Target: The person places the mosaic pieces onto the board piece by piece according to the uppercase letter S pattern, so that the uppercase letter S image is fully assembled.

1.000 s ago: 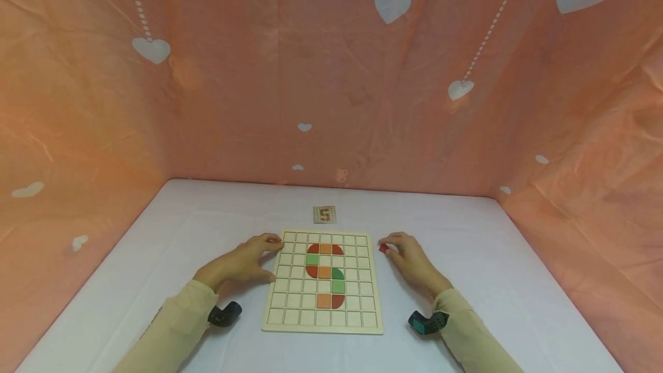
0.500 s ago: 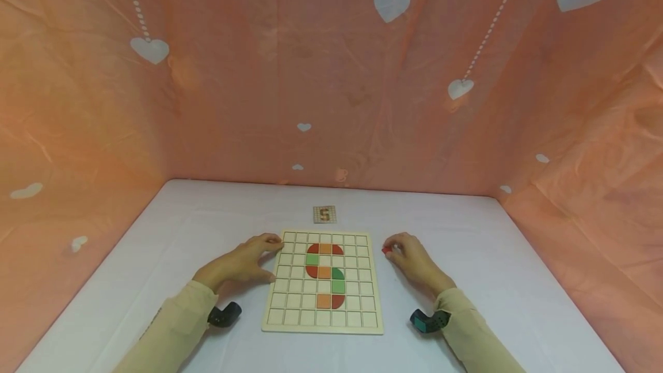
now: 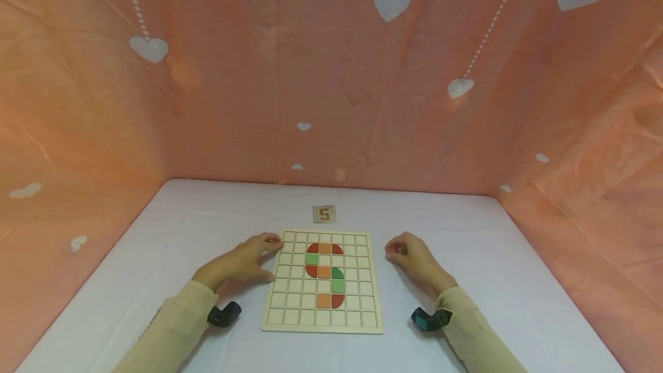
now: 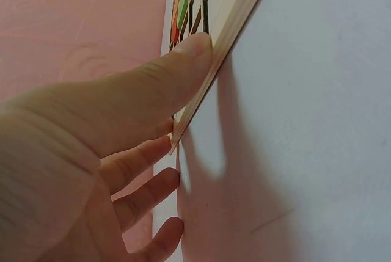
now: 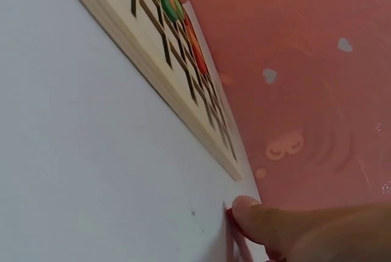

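A square-grid wooden board (image 3: 292, 316) lies on the white table, with red, orange and light and dark green tiles forming an S-like shape. My left hand (image 3: 243, 261) rests at its left edge, thumb and fingers spread; in the left wrist view the thumb (image 4: 195, 48) lies over the rim. Right of the board, my right hand (image 3: 413, 261) pinches a small red tile (image 5: 234, 223) between thumb and fingers, close over the table. Most of that tile is hidden by the fingers.
Behind the board lies a small patterned card (image 3: 324, 214) showing an S-like figure. Dark wrist-worn devices sit on the left (image 3: 225, 314) and right (image 3: 431, 320) wrists. Orange cloth with white hearts (image 3: 392, 4) surrounds the table (image 3: 217, 206) at the back and sides.
My right hand has shifted slightly right, away from the board. The red tile has turned in its fingers and shows less. My left hand and the board stay where they were.
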Demonstrator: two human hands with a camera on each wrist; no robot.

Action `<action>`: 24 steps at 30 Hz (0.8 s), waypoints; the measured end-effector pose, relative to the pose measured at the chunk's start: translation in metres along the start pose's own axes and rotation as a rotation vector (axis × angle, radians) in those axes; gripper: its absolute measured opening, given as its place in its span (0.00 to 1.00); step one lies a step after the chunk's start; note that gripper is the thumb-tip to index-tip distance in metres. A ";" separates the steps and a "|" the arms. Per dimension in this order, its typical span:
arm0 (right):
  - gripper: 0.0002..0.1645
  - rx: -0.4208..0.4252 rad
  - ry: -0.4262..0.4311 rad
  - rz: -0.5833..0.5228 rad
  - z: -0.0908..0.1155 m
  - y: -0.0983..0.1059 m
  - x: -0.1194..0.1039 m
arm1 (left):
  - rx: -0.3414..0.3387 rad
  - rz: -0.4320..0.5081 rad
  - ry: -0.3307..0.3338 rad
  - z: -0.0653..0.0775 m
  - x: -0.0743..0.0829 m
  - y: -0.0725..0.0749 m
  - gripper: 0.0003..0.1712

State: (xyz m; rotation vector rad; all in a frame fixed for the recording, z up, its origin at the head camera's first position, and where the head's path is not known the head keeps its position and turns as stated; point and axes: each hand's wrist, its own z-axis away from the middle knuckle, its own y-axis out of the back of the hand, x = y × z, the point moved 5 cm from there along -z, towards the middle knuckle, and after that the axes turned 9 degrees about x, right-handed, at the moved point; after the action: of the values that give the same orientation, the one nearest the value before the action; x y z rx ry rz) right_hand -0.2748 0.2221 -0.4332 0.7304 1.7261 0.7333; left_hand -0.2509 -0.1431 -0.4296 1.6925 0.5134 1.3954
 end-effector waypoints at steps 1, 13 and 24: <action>0.07 -0.002 0.005 -0.002 0.000 0.001 0.000 | 0.000 0.003 0.003 0.000 0.000 0.000 0.45; 0.03 -0.055 -0.023 -0.116 -0.003 0.005 -0.005 | 0.000 0.012 -0.002 0.001 0.001 0.000 0.46; 0.02 -0.052 0.064 -0.189 -0.004 0.007 -0.021 | -0.001 -0.003 -0.021 0.002 0.001 0.001 0.45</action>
State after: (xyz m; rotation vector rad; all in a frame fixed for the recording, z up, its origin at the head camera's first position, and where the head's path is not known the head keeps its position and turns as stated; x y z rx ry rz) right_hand -0.2725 0.2092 -0.4147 0.5046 1.7990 0.6743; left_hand -0.2487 -0.1434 -0.4278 1.7032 0.5026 1.3745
